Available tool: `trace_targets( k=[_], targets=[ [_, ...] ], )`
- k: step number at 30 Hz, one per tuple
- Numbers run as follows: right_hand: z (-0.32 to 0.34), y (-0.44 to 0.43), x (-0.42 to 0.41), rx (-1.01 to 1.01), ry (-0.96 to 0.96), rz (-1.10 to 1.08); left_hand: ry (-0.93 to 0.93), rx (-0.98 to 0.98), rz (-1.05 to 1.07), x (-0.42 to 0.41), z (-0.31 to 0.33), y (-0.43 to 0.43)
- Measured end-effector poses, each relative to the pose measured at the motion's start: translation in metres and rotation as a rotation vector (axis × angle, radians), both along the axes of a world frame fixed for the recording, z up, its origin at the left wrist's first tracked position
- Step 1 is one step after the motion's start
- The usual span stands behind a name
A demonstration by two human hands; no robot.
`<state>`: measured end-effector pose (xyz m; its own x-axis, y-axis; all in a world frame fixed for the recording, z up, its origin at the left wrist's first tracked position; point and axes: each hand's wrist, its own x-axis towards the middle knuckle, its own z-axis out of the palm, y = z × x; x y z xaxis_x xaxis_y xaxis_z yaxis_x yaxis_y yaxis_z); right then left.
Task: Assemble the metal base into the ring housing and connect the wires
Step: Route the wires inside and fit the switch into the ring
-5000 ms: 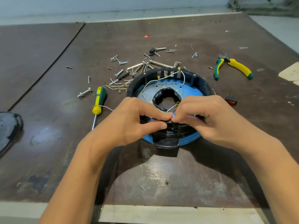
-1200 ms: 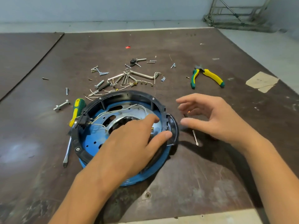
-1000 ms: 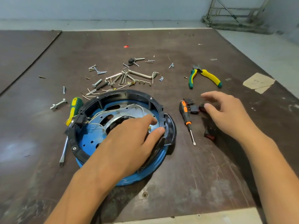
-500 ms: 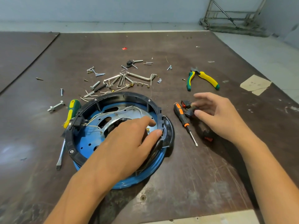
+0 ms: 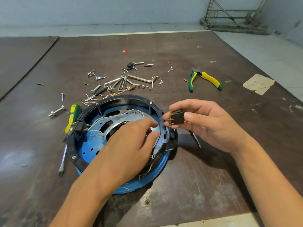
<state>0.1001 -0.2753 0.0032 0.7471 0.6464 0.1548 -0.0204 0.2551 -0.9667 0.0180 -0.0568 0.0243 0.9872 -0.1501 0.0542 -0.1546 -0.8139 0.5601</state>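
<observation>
A black ring housing [image 5: 118,99] lies on a blue metal base [image 5: 85,148] in the middle of the table, with white wires [image 5: 105,118] running across a silvery inner plate. My left hand [image 5: 129,145] rests inside the ring, fingers spread flat on the plate and pointing right. My right hand [image 5: 208,123] hovers just right of the ring's rim and pinches a small black switch block [image 5: 177,117] with brass terminals facing the ring. A second black block [image 5: 78,126] sits in the ring's left wall with wires attached.
A green-yellow screwdriver [image 5: 73,115] lies left of the ring. Several screws, bolts and hex keys [image 5: 124,81] are scattered behind it. Green-yellow pliers [image 5: 205,79] lie at the back right. A small screwdriver's tip [image 5: 196,141] shows under my right hand.
My right hand reached right to the small parts by the orange screwdriver, picked up the black switch block and brought it to the ring's right rim. My left hand stayed on the plate.
</observation>
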Motion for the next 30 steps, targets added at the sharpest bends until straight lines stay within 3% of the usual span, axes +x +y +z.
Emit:
trace_targets(
  k=[5, 11, 30],
  targets=[
    [-0.0004, -0.0014, 0.0000, -0.063, 0.008, -0.034, 0.052, -0.049, 0.004, 0.0025, -0.0032, 0.0046],
    [-0.0001, -0.0083, 0.0000, -0.343, -0.189, -0.035, 0.012, -0.039, -0.031, 0.0035, -0.0042, 0.0047],
    [-0.0009, -0.0019, -0.0009, -0.311, -0.291, 0.055, -0.009, 0.025, -0.059, 0.0038, -0.0036, 0.0028]
  ],
)
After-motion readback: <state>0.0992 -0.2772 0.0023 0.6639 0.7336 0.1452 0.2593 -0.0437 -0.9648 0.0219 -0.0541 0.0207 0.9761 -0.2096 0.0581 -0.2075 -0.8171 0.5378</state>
